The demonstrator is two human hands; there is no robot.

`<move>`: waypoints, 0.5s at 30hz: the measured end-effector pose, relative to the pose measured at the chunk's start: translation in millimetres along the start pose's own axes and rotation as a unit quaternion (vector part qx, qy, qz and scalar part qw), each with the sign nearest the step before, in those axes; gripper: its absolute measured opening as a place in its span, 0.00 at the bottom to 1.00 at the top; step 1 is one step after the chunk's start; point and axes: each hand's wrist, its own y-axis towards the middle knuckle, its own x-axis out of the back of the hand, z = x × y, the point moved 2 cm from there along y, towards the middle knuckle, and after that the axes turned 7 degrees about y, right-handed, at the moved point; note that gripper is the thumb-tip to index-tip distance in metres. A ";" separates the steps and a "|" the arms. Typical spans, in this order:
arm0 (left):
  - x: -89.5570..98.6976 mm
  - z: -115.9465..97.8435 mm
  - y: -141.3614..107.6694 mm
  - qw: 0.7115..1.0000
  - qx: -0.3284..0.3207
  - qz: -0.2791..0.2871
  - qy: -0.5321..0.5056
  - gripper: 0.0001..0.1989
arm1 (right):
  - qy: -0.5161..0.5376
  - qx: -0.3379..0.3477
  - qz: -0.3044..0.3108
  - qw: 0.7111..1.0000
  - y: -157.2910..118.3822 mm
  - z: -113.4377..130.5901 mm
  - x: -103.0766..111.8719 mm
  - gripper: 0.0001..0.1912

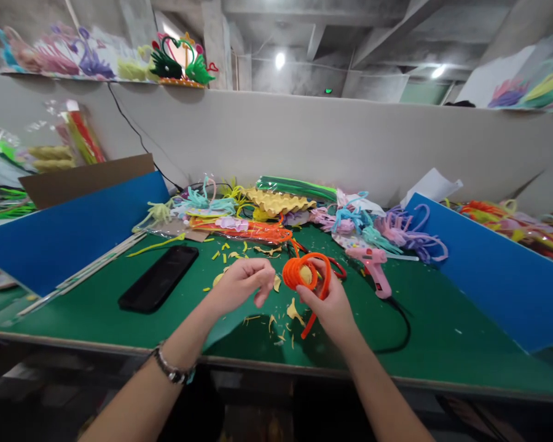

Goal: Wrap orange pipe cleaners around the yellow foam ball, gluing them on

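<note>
My right hand [329, 304] is closed on a coil of orange pipe cleaner [293, 274], wound round a pale yellow core [306, 276]. A loose orange end loops over the fingers and hangs below them. To the left of the coil, apart from it, my left hand [246, 279] is curled, its fingers bent inward, and nothing shows in them. Yellow scraps [295, 312] lie on the green table [258, 341] beneath the hands. A pink glue gun [372, 269] rests to the right of my right hand.
A black phone [159, 279] lies at left. Blue boards [74, 230] flank both sides of the workspace. Bagged orange pipe cleaners [249, 231], a yellow egg-carton piece [276, 201] and purple pipe-cleaner bundles [403, 230] crowd the back. The glue gun's black cord [408, 325] curves toward the front.
</note>
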 end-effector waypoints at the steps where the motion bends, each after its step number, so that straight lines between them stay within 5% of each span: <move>1: -0.1 7.7 1.7 0.999 0.003 -0.031 -0.011 0.24 | -0.008 0.011 -0.004 1.000 0.1 1.0 0.2 0.21; 7: -6.2 44.3 5.4 0.991 0.050 -0.111 -0.047 0.26 | -0.079 0.030 0.031 0.996 1.2 2.1 -2.6 0.19; 12: -12.4 43.4 -8.1 0.994 0.077 0.010 -0.077 0.29 | -0.109 0.034 0.141 0.983 -3.2 4.8 -6.8 0.21; 15: -12.6 37.1 -15.6 0.995 0.055 0.058 -0.055 0.31 | -0.137 0.059 0.157 0.976 -4.4 7.0 -8.7 0.20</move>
